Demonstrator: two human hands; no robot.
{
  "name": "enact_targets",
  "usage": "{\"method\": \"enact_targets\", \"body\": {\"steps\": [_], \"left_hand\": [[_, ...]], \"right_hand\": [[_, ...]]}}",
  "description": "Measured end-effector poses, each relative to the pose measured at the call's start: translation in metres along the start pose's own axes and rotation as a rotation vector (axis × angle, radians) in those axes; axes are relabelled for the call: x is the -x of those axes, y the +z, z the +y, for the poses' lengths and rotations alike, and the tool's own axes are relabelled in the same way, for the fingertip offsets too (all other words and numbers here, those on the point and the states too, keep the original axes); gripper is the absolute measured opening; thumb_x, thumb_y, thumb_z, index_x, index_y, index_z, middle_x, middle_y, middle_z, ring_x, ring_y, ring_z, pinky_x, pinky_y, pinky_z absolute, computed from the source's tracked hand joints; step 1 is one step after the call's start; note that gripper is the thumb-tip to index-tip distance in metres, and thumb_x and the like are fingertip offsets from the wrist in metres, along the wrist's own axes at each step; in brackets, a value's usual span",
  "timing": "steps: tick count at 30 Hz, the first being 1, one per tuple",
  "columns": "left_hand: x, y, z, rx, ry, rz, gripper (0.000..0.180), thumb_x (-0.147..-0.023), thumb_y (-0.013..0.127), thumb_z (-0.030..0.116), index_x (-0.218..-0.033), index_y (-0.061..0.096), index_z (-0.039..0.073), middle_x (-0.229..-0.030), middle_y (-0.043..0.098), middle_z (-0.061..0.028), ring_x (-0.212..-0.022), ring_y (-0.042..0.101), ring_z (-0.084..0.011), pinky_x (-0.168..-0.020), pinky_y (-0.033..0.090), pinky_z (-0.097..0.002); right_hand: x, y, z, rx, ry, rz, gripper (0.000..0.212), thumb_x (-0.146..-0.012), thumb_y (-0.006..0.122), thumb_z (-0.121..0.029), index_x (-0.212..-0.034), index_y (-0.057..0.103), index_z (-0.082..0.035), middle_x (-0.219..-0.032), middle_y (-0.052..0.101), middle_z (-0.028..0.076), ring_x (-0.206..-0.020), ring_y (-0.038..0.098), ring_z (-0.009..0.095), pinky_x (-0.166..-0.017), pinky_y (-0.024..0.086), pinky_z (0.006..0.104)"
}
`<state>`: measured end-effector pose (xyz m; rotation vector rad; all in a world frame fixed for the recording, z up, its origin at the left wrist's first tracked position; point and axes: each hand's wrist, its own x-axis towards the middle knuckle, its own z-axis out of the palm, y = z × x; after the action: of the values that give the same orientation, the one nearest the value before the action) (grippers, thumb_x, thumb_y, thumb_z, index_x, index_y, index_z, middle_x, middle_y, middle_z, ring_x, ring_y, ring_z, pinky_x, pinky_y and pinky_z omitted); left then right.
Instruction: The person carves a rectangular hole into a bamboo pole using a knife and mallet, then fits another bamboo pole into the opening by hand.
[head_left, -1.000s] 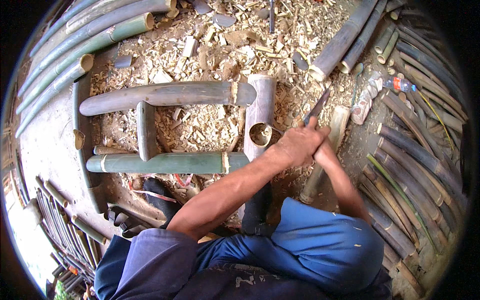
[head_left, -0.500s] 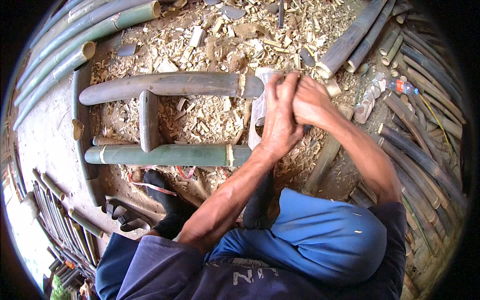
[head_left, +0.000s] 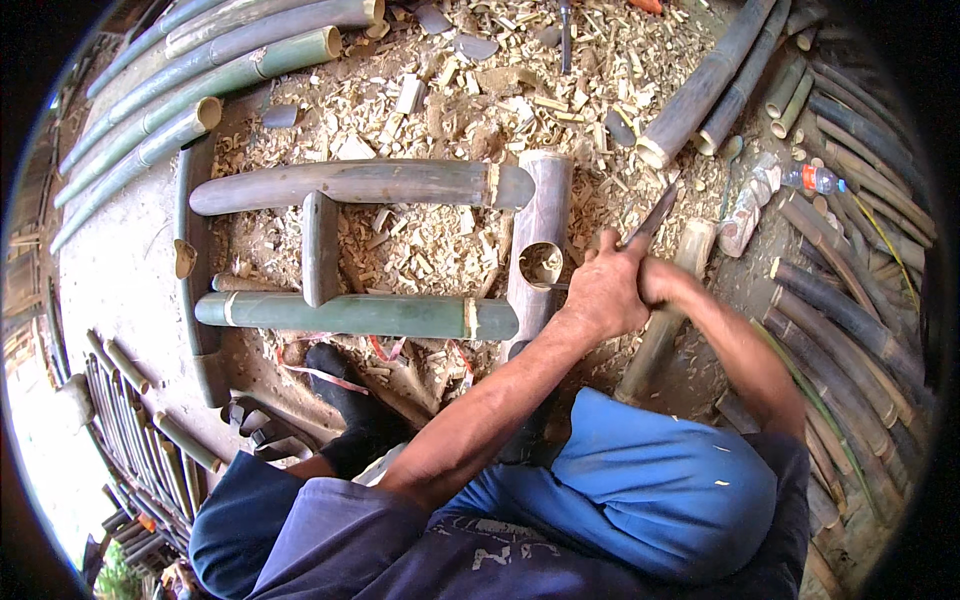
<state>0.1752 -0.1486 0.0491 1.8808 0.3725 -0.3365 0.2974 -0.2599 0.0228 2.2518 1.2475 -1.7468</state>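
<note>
My left hand (head_left: 605,292) is closed, with a knife (head_left: 655,213) showing at its fingers, its dark blade slanting up to the right. Pressed against it, my right hand (head_left: 662,281) is closed too and partly hidden; what it holds cannot be made out. A thin dark strip shows left of my left hand, by the lower rim of a round hole in the upright bamboo post (head_left: 545,195). A grey bamboo rail (head_left: 350,184) and a green bamboo rail (head_left: 350,311) meet this post, with a short bamboo crosspiece (head_left: 320,248) between them.
Another bamboo post (head_left: 195,250) joins the frame's left end. Pale wood shavings (head_left: 480,110) cover the ground. Bamboo poles (head_left: 290,50) lie at the far left, more poles (head_left: 840,310) at the right. A bamboo length (head_left: 685,270) lies beside my right hand, plastic bottles (head_left: 815,179) beyond.
Both hands have come nearer to me and slightly right, off the post, uncovering its round hole. The knife blade now shows. The whole view has shifted a little.
</note>
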Motion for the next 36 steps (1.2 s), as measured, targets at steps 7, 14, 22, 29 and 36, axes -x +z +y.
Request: {"method": "enact_targets", "body": {"steps": [7, 14, 22, 29, 36], "left_hand": [[0.013, -0.011, -0.016, -0.118, 0.115, -0.390, 0.076, -0.064, 0.078, 0.011, -0.139, 0.060, 0.012, -0.131, 0.057, -0.0245, -0.119, 0.063, -0.0422, -0.102, 0.053, -0.0482], [0.005, -0.027, -0.056, -0.065, 0.273, -0.773, 0.084, -0.044, 0.071, 0.004, -0.128, 0.068, 0.007, -0.116, 0.068, -0.0216, -0.111, 0.067, -0.0353, -0.091, 0.056, -0.0454], [0.038, -0.002, -0.025, 0.091, 0.146, -0.051, 0.074, -0.063, 0.078, 0.007, -0.135, 0.060, 0.007, -0.133, 0.056, -0.0221, -0.124, 0.056, -0.0438, -0.107, 0.047, -0.0477], [0.034, -0.033, -0.057, -0.077, 0.307, -0.504, 0.079, -0.049, 0.070, 0.003, -0.127, 0.068, 0.012, -0.125, 0.062, -0.0177, -0.121, 0.060, -0.0386, -0.101, 0.051, -0.0450], [0.106, -0.057, -0.028, 0.041, 0.187, 0.193, 0.092, -0.064, 0.076, 0.006, -0.148, 0.038, 0.003, -0.149, 0.039, -0.0264, -0.138, 0.040, -0.0456, -0.109, 0.043, -0.0555]], "right_hand": [[0.003, 0.088, -0.015, -0.479, 0.094, 0.118, 0.046, -0.084, 0.075, -0.018, -0.126, 0.062, -0.004, -0.124, 0.066, 0.018, -0.116, 0.063, 0.029, -0.103, 0.050, 0.0432], [-0.010, 0.101, -0.041, -0.370, 0.022, 0.170, 0.053, -0.081, 0.078, -0.019, -0.129, 0.059, -0.006, -0.127, 0.064, 0.017, -0.119, 0.060, 0.027, -0.105, 0.048, 0.0420], [0.016, 0.052, -0.040, -0.064, -0.005, 0.048, 0.062, -0.077, 0.081, -0.020, -0.132, 0.056, -0.007, -0.129, 0.061, 0.016, -0.123, 0.057, 0.026, -0.107, 0.046, 0.0407], [-0.020, 0.136, -0.044, -0.441, 0.120, 0.241, 0.069, -0.075, 0.084, -0.021, -0.135, 0.054, -0.009, -0.132, 0.059, 0.016, -0.127, 0.054, 0.024, -0.110, 0.044, 0.0395], [-0.011, 0.163, -0.116, -1.600, 0.061, 0.456, 0.042, -0.097, 0.061, -0.031, -0.130, 0.055, -0.006, -0.125, 0.061, 0.013, -0.123, 0.058, 0.024, -0.105, 0.047, 0.0387]]}}
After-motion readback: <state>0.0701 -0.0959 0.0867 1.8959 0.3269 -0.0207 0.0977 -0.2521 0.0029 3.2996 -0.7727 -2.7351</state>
